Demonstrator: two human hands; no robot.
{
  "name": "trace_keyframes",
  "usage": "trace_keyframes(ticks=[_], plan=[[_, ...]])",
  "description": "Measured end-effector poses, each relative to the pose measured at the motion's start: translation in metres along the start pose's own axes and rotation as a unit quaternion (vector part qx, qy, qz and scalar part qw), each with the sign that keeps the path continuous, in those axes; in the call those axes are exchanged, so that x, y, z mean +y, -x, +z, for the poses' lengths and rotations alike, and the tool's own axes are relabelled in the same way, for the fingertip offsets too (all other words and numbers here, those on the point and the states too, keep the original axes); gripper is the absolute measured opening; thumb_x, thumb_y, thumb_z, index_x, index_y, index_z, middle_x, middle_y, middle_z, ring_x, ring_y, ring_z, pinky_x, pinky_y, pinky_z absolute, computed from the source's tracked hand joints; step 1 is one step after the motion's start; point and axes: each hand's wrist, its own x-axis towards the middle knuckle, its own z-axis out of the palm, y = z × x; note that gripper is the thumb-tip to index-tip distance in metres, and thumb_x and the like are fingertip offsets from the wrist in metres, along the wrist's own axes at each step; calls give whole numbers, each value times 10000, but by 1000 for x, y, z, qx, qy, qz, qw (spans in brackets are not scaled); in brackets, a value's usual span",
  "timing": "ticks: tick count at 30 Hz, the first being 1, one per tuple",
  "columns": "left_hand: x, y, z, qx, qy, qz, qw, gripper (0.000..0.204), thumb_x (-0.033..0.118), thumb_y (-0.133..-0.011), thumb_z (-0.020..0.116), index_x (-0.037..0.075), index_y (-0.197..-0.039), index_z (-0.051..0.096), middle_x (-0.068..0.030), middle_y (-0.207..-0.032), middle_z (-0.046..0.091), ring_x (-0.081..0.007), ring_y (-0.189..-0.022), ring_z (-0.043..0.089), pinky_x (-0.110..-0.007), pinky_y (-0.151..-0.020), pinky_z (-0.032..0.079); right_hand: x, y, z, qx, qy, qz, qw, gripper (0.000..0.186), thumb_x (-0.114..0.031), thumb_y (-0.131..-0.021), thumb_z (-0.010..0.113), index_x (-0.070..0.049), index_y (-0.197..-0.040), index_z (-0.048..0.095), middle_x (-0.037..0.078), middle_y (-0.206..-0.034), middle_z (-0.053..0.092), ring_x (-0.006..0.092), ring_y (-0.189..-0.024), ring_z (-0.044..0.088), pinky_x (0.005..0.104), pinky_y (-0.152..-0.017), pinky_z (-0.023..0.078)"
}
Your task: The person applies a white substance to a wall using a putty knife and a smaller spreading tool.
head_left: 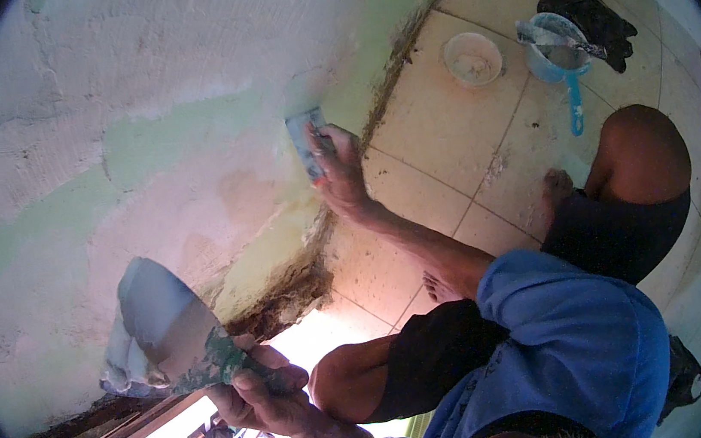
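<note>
Gripping a flat blade [299, 136], right fingers [318, 150] seem extended; left fingers [253, 389] clamp a scraper [164, 309]

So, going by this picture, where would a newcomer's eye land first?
Probably on the wide, smeared putty knife with the green handle, gripped in the left hand at lower left. Next, the right hand above centre, holding a flat blade against the patchy green-and-white wall. Then the blue dipper on the tiled floor at upper right.
</note>
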Motion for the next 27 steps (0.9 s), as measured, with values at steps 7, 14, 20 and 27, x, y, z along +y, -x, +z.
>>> trace_keyframes(ticks=[7, 14, 20, 27], plan=[[4, 3, -5, 19, -23, -43, 999, 394, 253, -949, 622, -60, -1166, 524, -176, -903, 659, -96, -495, 547, -179, -318, 365, 33, -49, -31, 78, -123, 345, 927, 412, 69, -859, 487, 29, -1269, 489, 170, -1163, 464, 300, -1100, 452, 419, -962, 381], [0, 3, -3, 28, -20, -32, 999, 406, 267, -940, 634, -65, -1147, 527, -170, -885, 656, -103, -504, 548, -185, -315, 366, 23, -15, -23, -1, 33, 28, 999, 663, 100, -735, 609, -173, -1337, 554, 159, -1177, 539, 338, -1108, 484, 449, -949, 382], [0, 5, -8, 69, -67, -24, 995, 453, 296, -918, 657, -72, -1149, 528, -162, -880, 655, -93, -496, 530, -181, -321, 360, 81, -51, -76, -6, 155, -15, 988, 638, 27, -775, 591, -194, -1373, 568, 113, -1267, 519, 314, -1151, 453, 436, -996, 343], [7, 7, -10, 67, -43, -46, 996, 444, 174, -940, 611, -60, -1283, 453, -194, -949, 656, -130, -603, 640, -169, -341, 455, 134, -76, -58, -18, 163, -115, 980, 825, 75, -723, 634, -227, -1467, 441, 158, -1337, 478, 356, -1180, 451, 481, -998, 345]])
